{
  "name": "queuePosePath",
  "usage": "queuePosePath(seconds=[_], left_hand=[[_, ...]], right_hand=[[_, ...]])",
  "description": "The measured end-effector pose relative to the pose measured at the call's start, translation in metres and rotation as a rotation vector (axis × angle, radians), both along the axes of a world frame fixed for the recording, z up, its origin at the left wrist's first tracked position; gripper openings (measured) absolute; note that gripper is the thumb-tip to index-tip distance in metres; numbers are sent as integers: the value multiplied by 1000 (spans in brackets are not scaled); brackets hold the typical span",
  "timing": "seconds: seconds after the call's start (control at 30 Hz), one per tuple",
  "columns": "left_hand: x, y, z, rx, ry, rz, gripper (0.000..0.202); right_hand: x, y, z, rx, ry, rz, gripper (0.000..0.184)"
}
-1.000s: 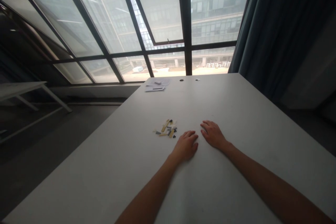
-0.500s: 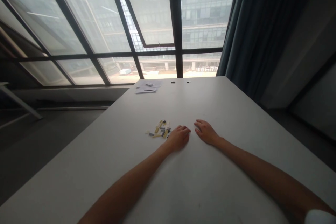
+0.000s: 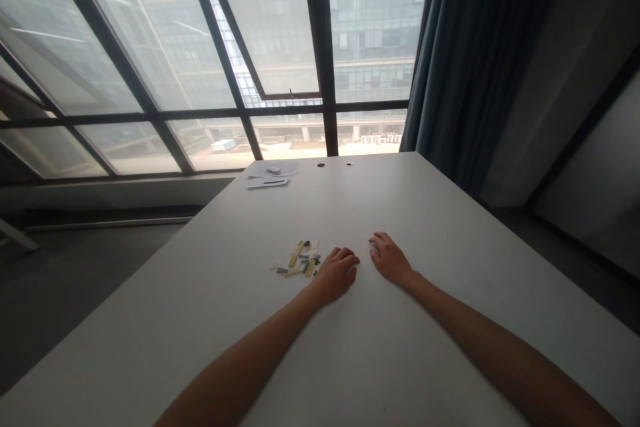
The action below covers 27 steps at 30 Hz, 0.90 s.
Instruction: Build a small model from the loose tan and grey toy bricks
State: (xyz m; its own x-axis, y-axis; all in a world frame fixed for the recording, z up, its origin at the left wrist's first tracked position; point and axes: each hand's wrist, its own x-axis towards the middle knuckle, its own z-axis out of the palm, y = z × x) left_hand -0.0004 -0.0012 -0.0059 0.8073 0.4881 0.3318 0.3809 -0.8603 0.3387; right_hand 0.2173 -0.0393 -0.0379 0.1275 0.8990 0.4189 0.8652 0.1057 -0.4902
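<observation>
Both my hands rest palm down on a white table [image 3: 450, 227]. My left hand [image 3: 336, 272] lies flat with its fingers loosely curled, right beside a small heap of toy brick pieces [image 3: 299, 259] in yellow, grey and black, which sits just to its left. My right hand [image 3: 389, 257] lies a short way to the right, fingers stretched out, holding nothing. Neither hand touches the pieces as far as I can see.
Papers [image 3: 270, 175] with a small object on them lie at the table's far edge, next to two small dark round spots [image 3: 321, 165]. Large windows [image 3: 270, 47] stand behind. A dark curtain [image 3: 480, 60] hangs at the right. The floor lies to the left.
The camera view has shifted right and slightly down. Both hands stay flat on the table; my left hand now sits closer to the heap of pieces.
</observation>
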Motion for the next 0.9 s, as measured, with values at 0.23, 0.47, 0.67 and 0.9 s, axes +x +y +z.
queuePosePath(seconds=[0.23,0.47,0.67,0.9], left_hand=[[-1,2,0,-16,-9,-11,26],[1,2,-1,-14,-16,-12,28],[1,2,-1,-13,-10,-12,28],[0,1,1,-24,-14,-6,28]], right_hand=[[-6,-5,8,-38,-138,-3,28],[-6,-6,9,-45,-142,-6,27],[-6,-6,11,-58,-141,-9,28],[-7,-5,10,-62,-120,-5,27]])
